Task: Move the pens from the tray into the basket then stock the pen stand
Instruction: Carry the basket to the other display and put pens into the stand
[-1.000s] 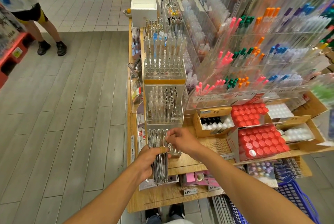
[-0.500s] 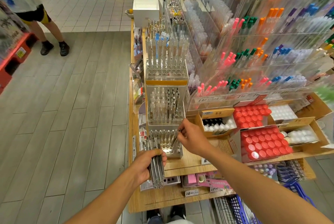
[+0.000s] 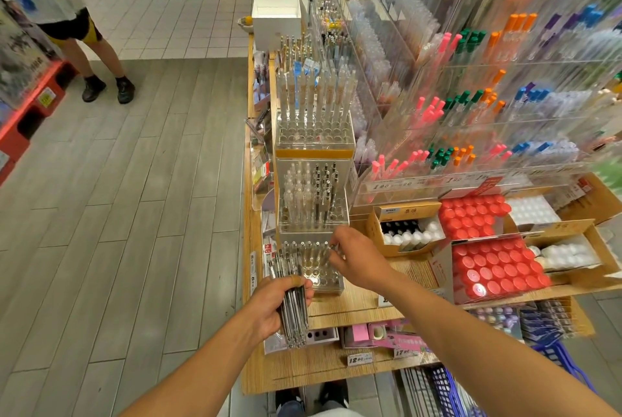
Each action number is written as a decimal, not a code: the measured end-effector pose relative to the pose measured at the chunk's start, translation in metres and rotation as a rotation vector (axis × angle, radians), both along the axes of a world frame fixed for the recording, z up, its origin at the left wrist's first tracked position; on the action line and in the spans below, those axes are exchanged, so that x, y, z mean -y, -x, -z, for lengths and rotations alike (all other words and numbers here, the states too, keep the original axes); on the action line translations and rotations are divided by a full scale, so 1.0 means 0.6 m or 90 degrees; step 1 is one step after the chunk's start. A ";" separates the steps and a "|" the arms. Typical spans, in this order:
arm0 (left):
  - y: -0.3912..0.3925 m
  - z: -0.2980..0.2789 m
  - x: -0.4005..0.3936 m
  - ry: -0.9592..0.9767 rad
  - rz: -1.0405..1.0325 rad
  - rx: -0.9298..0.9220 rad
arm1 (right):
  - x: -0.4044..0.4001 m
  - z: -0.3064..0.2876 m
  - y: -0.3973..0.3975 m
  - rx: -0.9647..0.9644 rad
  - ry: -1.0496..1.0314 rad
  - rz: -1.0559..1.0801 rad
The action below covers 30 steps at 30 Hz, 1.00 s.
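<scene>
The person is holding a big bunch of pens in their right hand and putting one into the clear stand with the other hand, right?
Not quite. The bunch of pens is in the left hand, not the right. The right hand is the one putting a pen into the clear stand. The head view shows it.

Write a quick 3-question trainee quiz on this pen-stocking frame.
1. True or false: the left hand grips a bundle of pens.
2. The right hand is at which tier of the clear pen stand? A) top B) middle C) bottom
3. Fill in: the blue ___ sits low at the right, below the shelf edge.

Key
1. True
2. C: its fingers pinch a pen at the bottom tier's holes.
3. basket
</scene>
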State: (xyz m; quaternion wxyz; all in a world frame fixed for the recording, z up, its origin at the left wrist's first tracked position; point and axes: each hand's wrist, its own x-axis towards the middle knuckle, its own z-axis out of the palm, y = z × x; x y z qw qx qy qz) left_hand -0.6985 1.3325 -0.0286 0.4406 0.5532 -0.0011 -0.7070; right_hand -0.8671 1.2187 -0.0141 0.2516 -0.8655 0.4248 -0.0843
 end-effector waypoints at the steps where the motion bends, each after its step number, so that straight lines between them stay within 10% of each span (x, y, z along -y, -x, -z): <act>1: 0.000 0.001 0.001 0.001 0.001 0.002 | 0.002 0.004 0.000 -0.018 0.031 -0.016; 12: 0.006 0.008 0.002 0.009 0.013 0.019 | -0.012 0.017 -0.014 -0.072 0.112 0.002; 21: 0.012 -0.004 0.002 0.027 0.068 0.018 | -0.033 -0.025 -0.027 0.214 -0.441 0.163; 30: 0.018 -0.012 0.002 0.044 0.045 -0.016 | -0.027 -0.027 -0.017 0.262 -0.574 0.173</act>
